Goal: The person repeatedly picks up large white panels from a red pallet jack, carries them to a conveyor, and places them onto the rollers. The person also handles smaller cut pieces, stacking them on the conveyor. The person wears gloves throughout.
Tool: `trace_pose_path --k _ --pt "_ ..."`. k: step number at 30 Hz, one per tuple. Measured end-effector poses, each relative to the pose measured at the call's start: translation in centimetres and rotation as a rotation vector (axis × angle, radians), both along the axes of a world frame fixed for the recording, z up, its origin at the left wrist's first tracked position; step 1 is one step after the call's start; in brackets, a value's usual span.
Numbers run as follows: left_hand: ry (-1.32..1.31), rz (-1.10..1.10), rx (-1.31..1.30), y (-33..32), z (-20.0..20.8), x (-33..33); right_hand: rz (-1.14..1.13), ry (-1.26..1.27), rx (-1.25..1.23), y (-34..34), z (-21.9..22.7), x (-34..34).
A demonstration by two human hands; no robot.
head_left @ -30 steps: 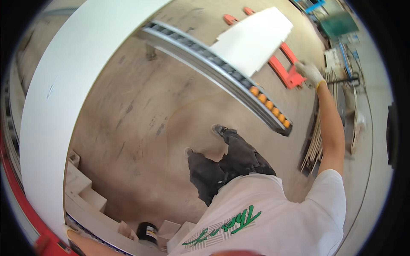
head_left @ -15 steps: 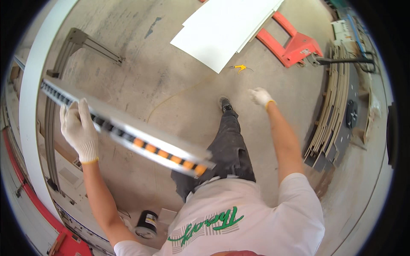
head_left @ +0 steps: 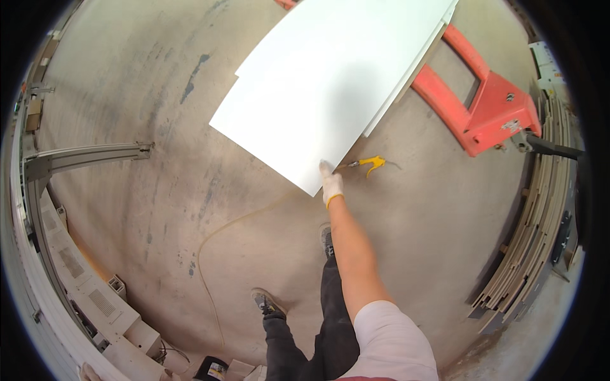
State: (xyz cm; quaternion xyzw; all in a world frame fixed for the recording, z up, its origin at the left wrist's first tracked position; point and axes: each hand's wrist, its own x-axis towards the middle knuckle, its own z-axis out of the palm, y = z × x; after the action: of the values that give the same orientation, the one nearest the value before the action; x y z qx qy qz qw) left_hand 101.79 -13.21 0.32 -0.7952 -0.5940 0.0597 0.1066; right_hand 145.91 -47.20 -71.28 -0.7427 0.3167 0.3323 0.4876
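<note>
A: Where's your right grip (head_left: 332,183)?

B: I have it almost at the dial's centre, on the right-hand edge of the white sheet (head_left: 292,89), just beside its near corner. The thumb is hard to make out, so I can't tell whether I'm pinching or only touching.

A: And the left grip?

B: Can't tell. A pale tip (head_left: 88,373) near eight o'clock, by the rim, might be it; too little shows.

A: How does the sheet lie?

B: From centre out toward twelve, flat, more layers peeking out at one. The red pallet truck (head_left: 505,117) stands at two, its forks running in under them.

A: Which step is this?

B: Settling a hold at the corner, I'd judge. The next move calls for finger and thumb on opposite faces. Something that broad probably flexes, so a second hand along the near edge, toward ten, would help.

A: Anything close by?

B: The yellow blow gun (head_left: 375,163) lies on the floor (head_left: 254,267) toward two; a hose (head_left: 204,244) curves away around eight.
</note>
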Motion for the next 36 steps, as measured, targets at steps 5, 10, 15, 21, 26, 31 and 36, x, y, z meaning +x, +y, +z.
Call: trace_pose_path --k 5,10,15,21,26,31,36 --pt "0.544 -0.361 -0.375 -0.3 -6.6 12.1 -0.255 -0.070 0.274 0.6 -2.1 0.5" --pt "0.246 -0.731 -0.752 2.0 -22.9 21.3 -0.194 0.135 0.093 1.0 -0.7 -0.4" --pt "0.522 -0.764 -1.036 -1.9 -39.0 26.3 -0.243 0.040 0.035 2.2 -0.3 -2.0" --pt "-0.190 0.047 -1.196 -7.7 -55.8 29.4 -0.146 -0.061 -0.069 -2.4 2.9 -4.3" --pt "-0.729 0.553 -1.164 -14.0 -65.5 26.6 -0.100 0.058 -0.072 -10.2 6.7 -11.1" --pt "-0.949 0.730 -1.179 -17.7 -62.2 19.3 -0.045 0.286 0.322 -15.0 13.4 -18.8" --pt "-1.060 0.902 -1.110 -19.7 -48.1 13.3 0.062 0.116 0.309 -18.4 21.9 -15.9"
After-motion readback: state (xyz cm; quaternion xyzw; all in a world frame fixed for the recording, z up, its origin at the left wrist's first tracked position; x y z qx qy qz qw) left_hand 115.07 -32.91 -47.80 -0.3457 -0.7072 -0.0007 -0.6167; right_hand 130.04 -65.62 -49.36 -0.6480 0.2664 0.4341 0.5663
